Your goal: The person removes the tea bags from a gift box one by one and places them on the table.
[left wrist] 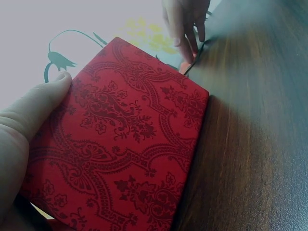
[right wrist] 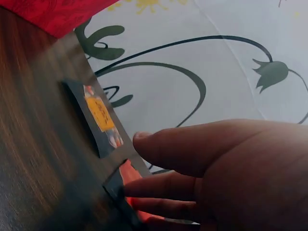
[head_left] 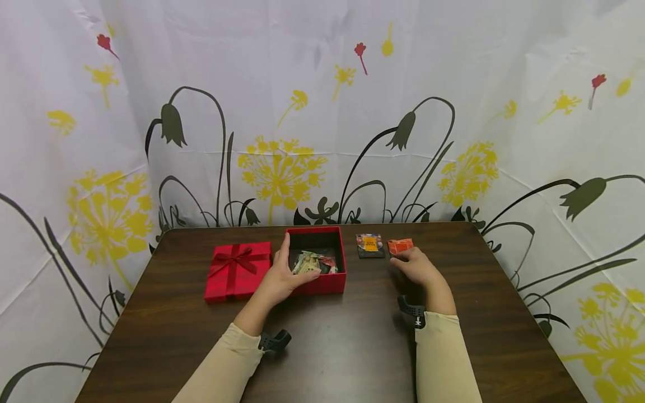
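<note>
Packets [head_left: 308, 262] are already held in a red box [head_left: 322, 286] at center, touched by a left hand [head_left: 280, 277], thumb spread wide, while right of center a dark packet [head_left: 370, 245] and an orange packet [head_left: 400, 245], touched by a right hand [head_left: 421, 270], thumb and fingers apart, are left out.

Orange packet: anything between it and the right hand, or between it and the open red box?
Right hand to orange packet: nothing visible in the way; the fingers are at the packet. Packet to open red box: the dark packet with the yellow-orange label lies between them.
</note>
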`<state>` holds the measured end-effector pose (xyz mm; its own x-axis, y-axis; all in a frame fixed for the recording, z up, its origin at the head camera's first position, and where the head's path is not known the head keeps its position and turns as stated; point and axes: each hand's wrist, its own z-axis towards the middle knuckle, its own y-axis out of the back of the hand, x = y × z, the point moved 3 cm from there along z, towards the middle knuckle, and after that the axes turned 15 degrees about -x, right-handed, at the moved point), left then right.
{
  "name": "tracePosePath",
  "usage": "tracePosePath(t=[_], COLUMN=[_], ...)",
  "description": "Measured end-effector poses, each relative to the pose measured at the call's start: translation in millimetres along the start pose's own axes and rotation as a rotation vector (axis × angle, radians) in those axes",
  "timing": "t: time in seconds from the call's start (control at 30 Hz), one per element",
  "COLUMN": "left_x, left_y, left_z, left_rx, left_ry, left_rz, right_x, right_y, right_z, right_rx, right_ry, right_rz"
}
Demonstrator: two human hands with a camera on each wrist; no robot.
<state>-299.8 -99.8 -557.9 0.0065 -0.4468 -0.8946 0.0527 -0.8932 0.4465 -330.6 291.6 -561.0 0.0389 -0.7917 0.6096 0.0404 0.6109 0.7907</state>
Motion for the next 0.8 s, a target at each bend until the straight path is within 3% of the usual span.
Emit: tracePosePath(t=[0.27, 0.8], left_x=[0.0, -3.6], left_y=[-0.4, 0.2], left_z=[-1.4, -2.6], left_rx=[0.003, 0.007], left_ry=[-0.015, -0.006], left_rz=[-0.015, -0.009], right_x=[-3.4, -0.6], right_y=[-8.1, -2.4], right_z=[-0.6, -3.6], right_rx=[0.016, 0.016], right_ry=[-0.028, -0.073], right_rz=[-0.004, -0.025])
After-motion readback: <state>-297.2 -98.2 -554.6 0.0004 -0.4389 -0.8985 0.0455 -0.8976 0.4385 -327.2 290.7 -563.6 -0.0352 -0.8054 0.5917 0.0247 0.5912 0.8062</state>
